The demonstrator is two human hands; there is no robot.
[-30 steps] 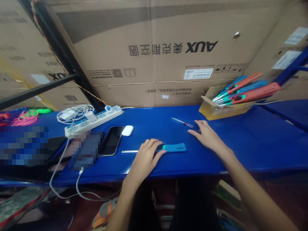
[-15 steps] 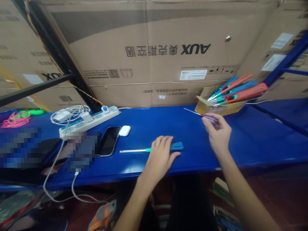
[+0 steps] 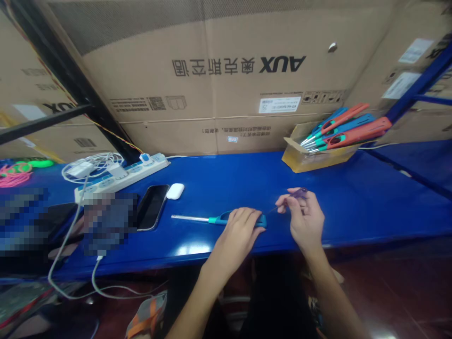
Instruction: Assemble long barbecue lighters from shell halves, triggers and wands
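Observation:
A long-necked gas lighter with a blue body, green collar and metal tube lies on the blue table, its tube pointing left. My left hand is closed over the body and hides part of it. In my right hand is a small screwdriver with a dark reddish-purple handle, gripped between the fingers. Its thin shaft slants down left toward the blue end of the lighter; whether the tip touches it I cannot tell.
Behind on the right, an open cardboard box holds several orange and blue lighters. To the left lie a phone, a white earbud case and a power strip with cables. Large cartons stand behind the blue table.
My right hand has brought the screwdriver left and nearer, turning its tip toward the lighter's end. The left hand has stayed on the lighter. The view has shifted slightly.

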